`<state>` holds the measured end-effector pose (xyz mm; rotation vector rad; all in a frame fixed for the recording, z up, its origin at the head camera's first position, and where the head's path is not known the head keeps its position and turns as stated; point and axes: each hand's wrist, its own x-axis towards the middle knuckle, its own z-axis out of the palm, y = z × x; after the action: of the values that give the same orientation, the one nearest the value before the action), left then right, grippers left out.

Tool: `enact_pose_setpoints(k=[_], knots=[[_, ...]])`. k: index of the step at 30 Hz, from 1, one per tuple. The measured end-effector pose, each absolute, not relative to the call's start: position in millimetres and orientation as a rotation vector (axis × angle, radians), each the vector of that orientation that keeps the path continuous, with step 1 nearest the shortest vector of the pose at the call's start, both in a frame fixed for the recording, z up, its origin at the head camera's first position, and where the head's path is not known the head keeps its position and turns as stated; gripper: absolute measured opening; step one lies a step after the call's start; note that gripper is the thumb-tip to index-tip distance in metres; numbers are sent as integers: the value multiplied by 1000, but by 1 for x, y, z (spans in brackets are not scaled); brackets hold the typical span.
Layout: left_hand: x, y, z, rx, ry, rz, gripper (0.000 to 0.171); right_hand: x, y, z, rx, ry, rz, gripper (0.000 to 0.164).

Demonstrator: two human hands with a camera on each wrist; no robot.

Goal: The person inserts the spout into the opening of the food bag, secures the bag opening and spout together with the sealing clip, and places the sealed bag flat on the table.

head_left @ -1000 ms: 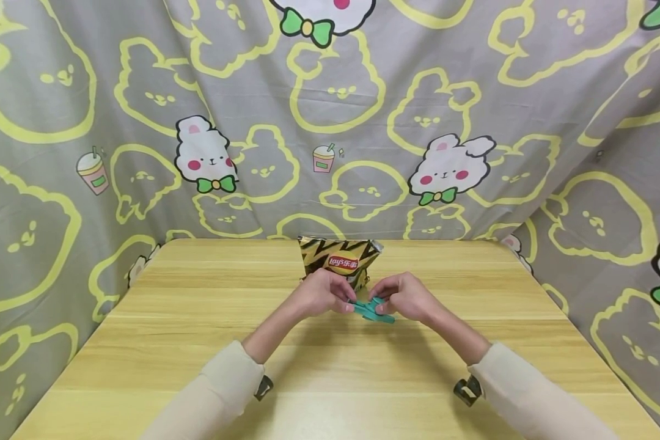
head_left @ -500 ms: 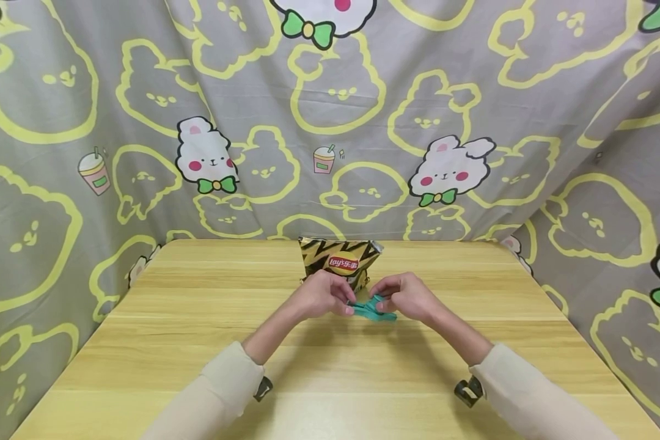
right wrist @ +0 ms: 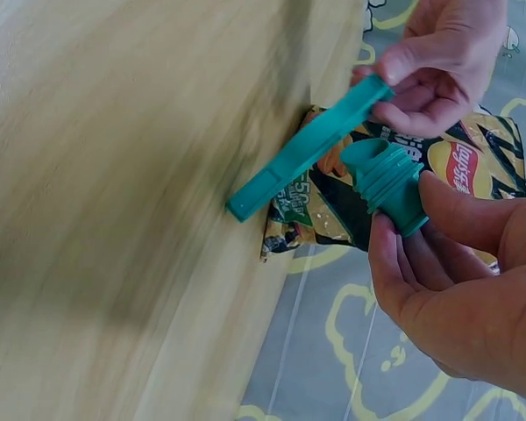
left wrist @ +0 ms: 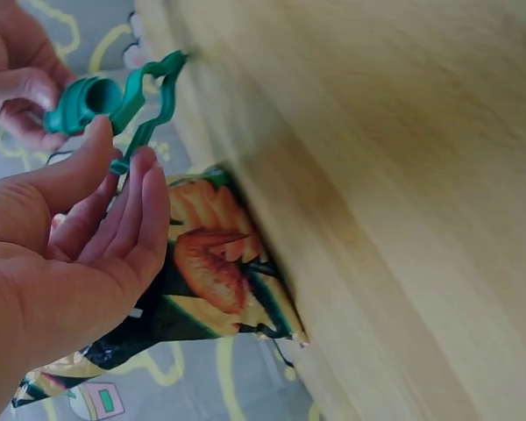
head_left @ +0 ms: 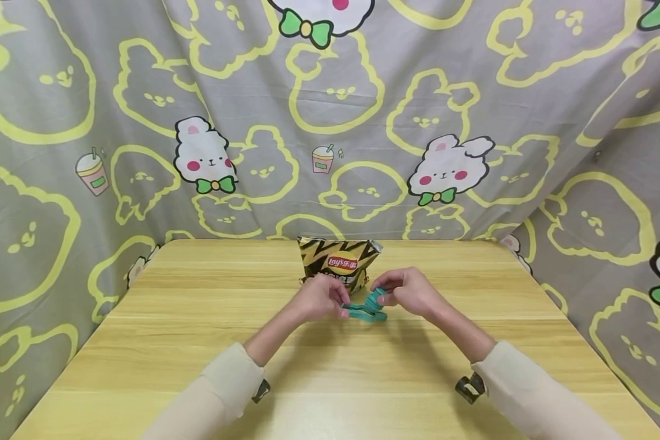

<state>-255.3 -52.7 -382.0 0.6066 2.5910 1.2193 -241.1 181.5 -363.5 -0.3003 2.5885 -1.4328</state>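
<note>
A teal bag clip (head_left: pixel 363 313) sits between the hands, its two wavy bars spread apart in the left wrist view. My left hand (left wrist: pixel 88 219) pinches one end of the clip between thumb and fingers. With thumb and fingertips my right hand (right wrist: pixel 465 272) grips a teal threaded round spout (right wrist: pixel 390 184), hollow at its end. Spout and clip bar look very close together; whether they are joined I cannot tell. Just behind both hands a black and gold chip bag (head_left: pixel 338 253) stands upright, its lower part partly hidden by the left hand.
Everything is on or above a pale wooden table (head_left: pixel 330 391). A grey curtain (head_left: pixel 363 140) with yellow animal outlines hangs along the back and both sides. Dark straps show below both sleeves.
The left hand has shifted slightly left and down with the clip. The right hand has risen a little, tilting the spout upward so more of its ridged side shows. The bag stays put.
</note>
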Motion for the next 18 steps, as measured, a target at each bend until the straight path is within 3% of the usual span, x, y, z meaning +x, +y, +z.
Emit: enact_pose_setpoints(k=[18], knots=[[-253,-48,-406,681,2719,1082,26,-243,183,-363,-267,2596,-1432,21]])
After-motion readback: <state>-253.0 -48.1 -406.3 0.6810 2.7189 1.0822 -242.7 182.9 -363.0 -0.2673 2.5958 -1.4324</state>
